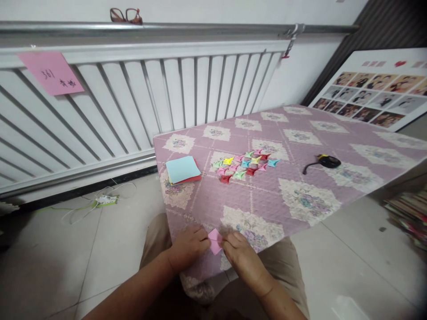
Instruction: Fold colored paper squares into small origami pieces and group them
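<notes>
A small pink folded paper (215, 242), diamond-shaped with a crease across its middle, lies at the near edge of the table between my hands. My left hand (191, 243) pinches its left corner with curled fingers. On the opposite side my right hand (239, 249) has its thumb and fingers closed at the right corner. Beyond them sits a cluster of several small folded paper pieces (245, 164) in red, pink, yellow, green and blue. To its left is a stack of square paper sheets (183, 169), light blue on top with red and yellow edges showing beneath.
A patterned purple tablecloth (267, 191) covers the table. A black object with a thin handle (329, 161) lies at the right. Behind stand a white radiator (160, 93) with a pink note (51, 73) and a photo board (373, 98). A power strip (106, 200) is on the floor.
</notes>
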Demonstrator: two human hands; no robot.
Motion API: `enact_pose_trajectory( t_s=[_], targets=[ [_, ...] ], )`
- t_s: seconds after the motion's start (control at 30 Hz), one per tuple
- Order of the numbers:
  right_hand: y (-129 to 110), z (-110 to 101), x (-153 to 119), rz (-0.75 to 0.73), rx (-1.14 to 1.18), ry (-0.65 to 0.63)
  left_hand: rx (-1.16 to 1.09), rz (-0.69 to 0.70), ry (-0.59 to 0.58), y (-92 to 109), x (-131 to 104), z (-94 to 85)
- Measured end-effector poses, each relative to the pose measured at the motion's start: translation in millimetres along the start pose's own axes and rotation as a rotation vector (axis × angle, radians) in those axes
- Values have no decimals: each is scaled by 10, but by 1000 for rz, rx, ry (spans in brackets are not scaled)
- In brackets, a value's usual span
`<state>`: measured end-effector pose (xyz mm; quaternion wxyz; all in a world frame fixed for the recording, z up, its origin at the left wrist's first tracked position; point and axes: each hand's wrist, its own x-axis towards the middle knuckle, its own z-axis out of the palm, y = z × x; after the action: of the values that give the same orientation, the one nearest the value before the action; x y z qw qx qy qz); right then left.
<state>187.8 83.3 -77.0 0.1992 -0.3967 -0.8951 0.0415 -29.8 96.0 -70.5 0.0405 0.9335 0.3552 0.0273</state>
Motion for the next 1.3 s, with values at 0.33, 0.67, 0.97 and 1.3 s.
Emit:
enact_pose_trajectory(
  t_s=[0.33,0.67,0.97,1.3],
  targets=[
    [-24,13,-74,10,22,30,17,48,19,35,-5,-74],
    [-157,121,-268,111,-85,93,71,33,26,153,-67,-49],
    [-428,97,-228,211,-168,125,85,-55,-5,329,-125,-7],
    [-364,486,-390,32,-320,238,138,-104,246,248,-191,479]
  ],
)
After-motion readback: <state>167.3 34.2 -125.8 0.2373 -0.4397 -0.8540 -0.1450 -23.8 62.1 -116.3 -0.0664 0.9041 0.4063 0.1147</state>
